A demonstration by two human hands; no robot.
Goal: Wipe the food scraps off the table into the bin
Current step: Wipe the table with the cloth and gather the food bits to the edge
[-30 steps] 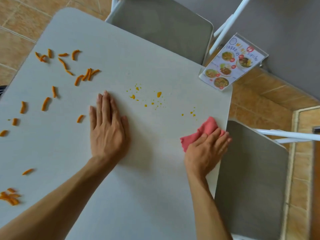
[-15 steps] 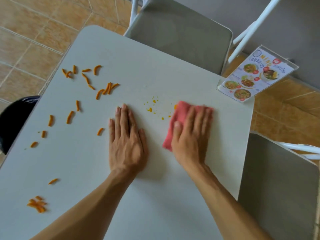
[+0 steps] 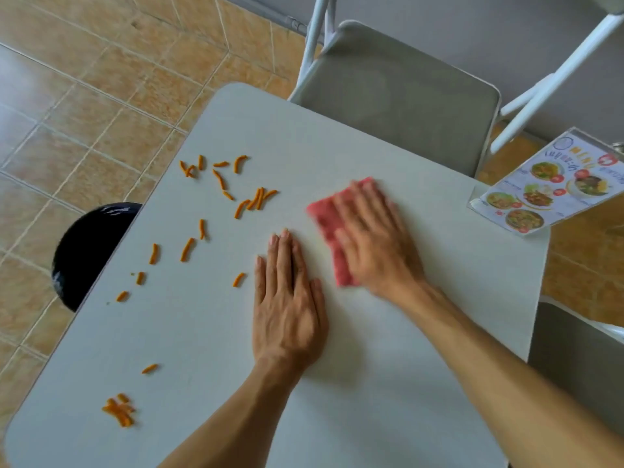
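Right hand (image 3: 374, 244) flat on the cloth (image 3: 326, 224), palm pressing it to the table (image 3: 422, 332); not clenched, blurred, so likely mid-swipe. Left hand (image 3: 287, 298) empty, splayed flat on the table just beside the cloth.

Scraps (image 3: 236, 187): small orange strips strewn across the table's left half, a clump near the front-left corner. Probably light and dry, apt to roll or skip off the edge. Cloth soft and limp; best held under a flat palm, leading edge low.

Bin (image 3: 84, 251): dark, on the floor by the left edge, partly under the table. Contents not visible.
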